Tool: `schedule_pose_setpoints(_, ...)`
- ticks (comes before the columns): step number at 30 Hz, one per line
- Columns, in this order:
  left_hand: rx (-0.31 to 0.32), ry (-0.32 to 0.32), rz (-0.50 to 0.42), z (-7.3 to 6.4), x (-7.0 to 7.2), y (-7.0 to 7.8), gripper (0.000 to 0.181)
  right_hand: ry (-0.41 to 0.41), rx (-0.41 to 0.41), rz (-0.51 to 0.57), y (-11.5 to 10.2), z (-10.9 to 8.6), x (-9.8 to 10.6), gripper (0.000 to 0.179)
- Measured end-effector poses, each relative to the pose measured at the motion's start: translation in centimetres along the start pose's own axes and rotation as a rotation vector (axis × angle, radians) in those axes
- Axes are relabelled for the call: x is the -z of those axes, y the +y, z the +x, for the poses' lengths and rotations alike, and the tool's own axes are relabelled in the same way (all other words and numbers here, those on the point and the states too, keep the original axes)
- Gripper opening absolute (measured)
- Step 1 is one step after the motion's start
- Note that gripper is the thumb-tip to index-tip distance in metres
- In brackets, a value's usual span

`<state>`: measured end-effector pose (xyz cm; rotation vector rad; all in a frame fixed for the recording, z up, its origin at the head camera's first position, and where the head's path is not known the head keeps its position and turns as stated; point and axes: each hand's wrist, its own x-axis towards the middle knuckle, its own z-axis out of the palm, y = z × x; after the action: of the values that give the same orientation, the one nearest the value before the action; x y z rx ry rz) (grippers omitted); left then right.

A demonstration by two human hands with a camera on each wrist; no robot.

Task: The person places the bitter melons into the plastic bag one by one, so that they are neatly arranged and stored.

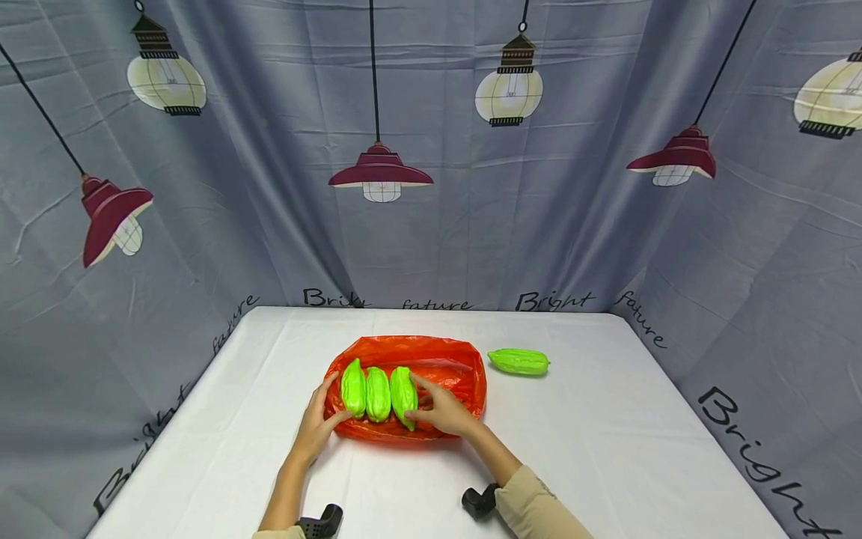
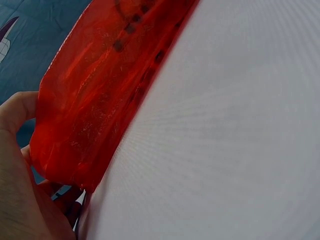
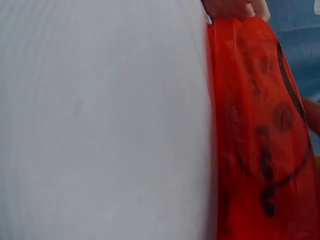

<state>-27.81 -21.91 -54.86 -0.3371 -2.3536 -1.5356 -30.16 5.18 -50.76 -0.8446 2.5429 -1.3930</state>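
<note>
An opened red plastic bag (image 1: 438, 352), spread wide like a basin, stands on the white table with three bright green bitter gourds side by side in its left half. At its left end my left hand (image 1: 313, 430) grips the bag's side, the thumb over the rim close to the leftmost gourd (image 1: 353, 388). The middle gourd (image 1: 378, 394) lies between the other two. My right hand (image 1: 444, 410) reaches over the near rim and holds the rightmost gourd (image 1: 403, 397) between fingers and thumb. In the right wrist view, the bag (image 3: 265, 125) hides most of that hand.
Another green bitter gourd (image 1: 518, 361) lies on the white table (image 1: 606, 434), right of the bag. A grey curtain (image 1: 431, 247) printed with lamps and lettering surrounds the table. Black wrist devices (image 1: 480, 501) sit on both forearms.
</note>
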Motion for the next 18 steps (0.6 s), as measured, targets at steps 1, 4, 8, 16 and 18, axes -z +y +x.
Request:
schedule_pose_setpoints(1,0.000,-0.001,0.002,0.0,0.0,0.0,0.073,-0.001,-0.004,0.008,-0.1,-0.1,0.1,0.075)
schedule_pose_setpoints(4,-0.003,-0.002,0.001,0.1,0.0,0.0,0.072,-0.002,-0.013,0.009,-0.5,-0.2,0.6,0.074)
schedule_pose_setpoints(8,-0.006,-0.004,0.000,0.0,0.0,0.0,0.073,0.001,-0.027,0.003,-1.1,-0.6,1.3,0.074)
schedule_pose_setpoints(16,-0.001,-0.009,0.001,0.0,0.1,0.1,0.073,-0.023,0.021,0.062,-1.7,-1.1,3.5,0.068)
schedule_pose_setpoints(18,0.000,-0.009,-0.002,0.0,0.1,0.1,0.073,-0.044,0.051,0.083,-1.8,-1.2,4.1,0.065)
